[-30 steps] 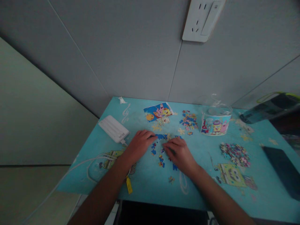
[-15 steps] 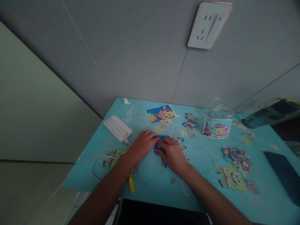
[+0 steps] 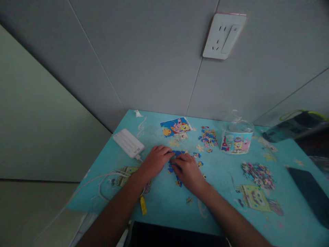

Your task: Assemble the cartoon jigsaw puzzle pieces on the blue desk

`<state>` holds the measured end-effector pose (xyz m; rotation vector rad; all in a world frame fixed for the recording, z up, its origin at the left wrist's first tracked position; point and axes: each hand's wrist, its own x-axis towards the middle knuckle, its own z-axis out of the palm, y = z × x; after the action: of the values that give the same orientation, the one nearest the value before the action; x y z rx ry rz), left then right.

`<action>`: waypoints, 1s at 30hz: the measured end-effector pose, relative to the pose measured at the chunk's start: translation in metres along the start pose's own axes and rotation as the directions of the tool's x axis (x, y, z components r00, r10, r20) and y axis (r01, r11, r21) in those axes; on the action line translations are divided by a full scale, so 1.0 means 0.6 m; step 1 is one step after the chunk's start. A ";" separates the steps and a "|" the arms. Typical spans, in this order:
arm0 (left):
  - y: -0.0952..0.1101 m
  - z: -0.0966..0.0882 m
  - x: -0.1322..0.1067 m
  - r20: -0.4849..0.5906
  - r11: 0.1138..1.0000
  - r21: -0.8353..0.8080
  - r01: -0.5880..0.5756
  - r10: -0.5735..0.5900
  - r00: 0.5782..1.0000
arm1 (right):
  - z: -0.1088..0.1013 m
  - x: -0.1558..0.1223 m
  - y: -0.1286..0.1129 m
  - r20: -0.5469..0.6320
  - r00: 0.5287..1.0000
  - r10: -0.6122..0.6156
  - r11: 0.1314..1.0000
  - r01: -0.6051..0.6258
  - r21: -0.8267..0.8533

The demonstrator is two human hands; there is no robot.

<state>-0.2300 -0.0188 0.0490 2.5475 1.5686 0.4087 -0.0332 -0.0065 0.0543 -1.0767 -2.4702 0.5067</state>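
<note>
blue puzzle pieces [image 3: 177, 153] lie in a small cluster at the middle of the turquoise table [image 3: 164, 199], directly under and between both hands. left hand [image 3: 156, 160] rests palm down on the cluster's left edge, fingers pressing flat on the pieces. right hand [image 3: 189, 170] lies beside it, fingertips meeting the left's over the same pieces; whether either hand pinches a piece cannot be told. a white power bank [image 3: 128, 143] sits to the left, its cable [image 3: 102, 176] trailing off. a printed reference picture [image 3: 176, 126] lies behind the hands. a cartoon tub [image 3: 236, 141] stands to the right, loose piece piles [image 3: 257, 171] near it.
</note>
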 end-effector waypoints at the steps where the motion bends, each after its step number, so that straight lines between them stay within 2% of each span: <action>1: 0.000 0.000 0.000 0.001 1.000 -0.002 0.000 0.000 1.000 | -0.001 -0.001 -0.001 0.002 1.000 0.002 1.000 -0.002 -0.004; 7: -0.001 0.001 -0.001 -0.026 1.000 -0.024 -0.007 0.006 1.000 | -0.014 -0.013 -0.005 0.030 0.999 0.012 0.999 -0.011 -0.044; 13: -0.002 0.002 -0.001 -0.007 1.000 -0.021 -0.004 0.003 1.000 | -0.032 -0.029 0.003 0.029 1.000 -0.009 1.000 0.009 -0.024; 18: -0.007 0.010 -0.002 -0.019 1.000 -0.005 0.000 0.000 1.000 | -0.060 -0.041 0.050 -0.070 0.997 0.026 1.000 -0.027 -0.013; 24: -0.009 0.012 -0.003 0.000 1.000 -0.010 0.002 -0.002 1.000 | -0.102 -0.060 0.120 -0.248 0.952 0.180 0.982 -0.186 -0.003; 30: -0.009 0.012 -0.004 -0.006 1.000 -0.020 -0.003 0.003 1.000 | -0.105 -0.067 0.136 -0.266 0.939 0.220 0.971 -0.238 -0.038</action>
<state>-0.2335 -0.0183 0.0402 2.5368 1.5548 0.4302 0.0722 0.0262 0.0608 -1.3753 -2.1600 0.3229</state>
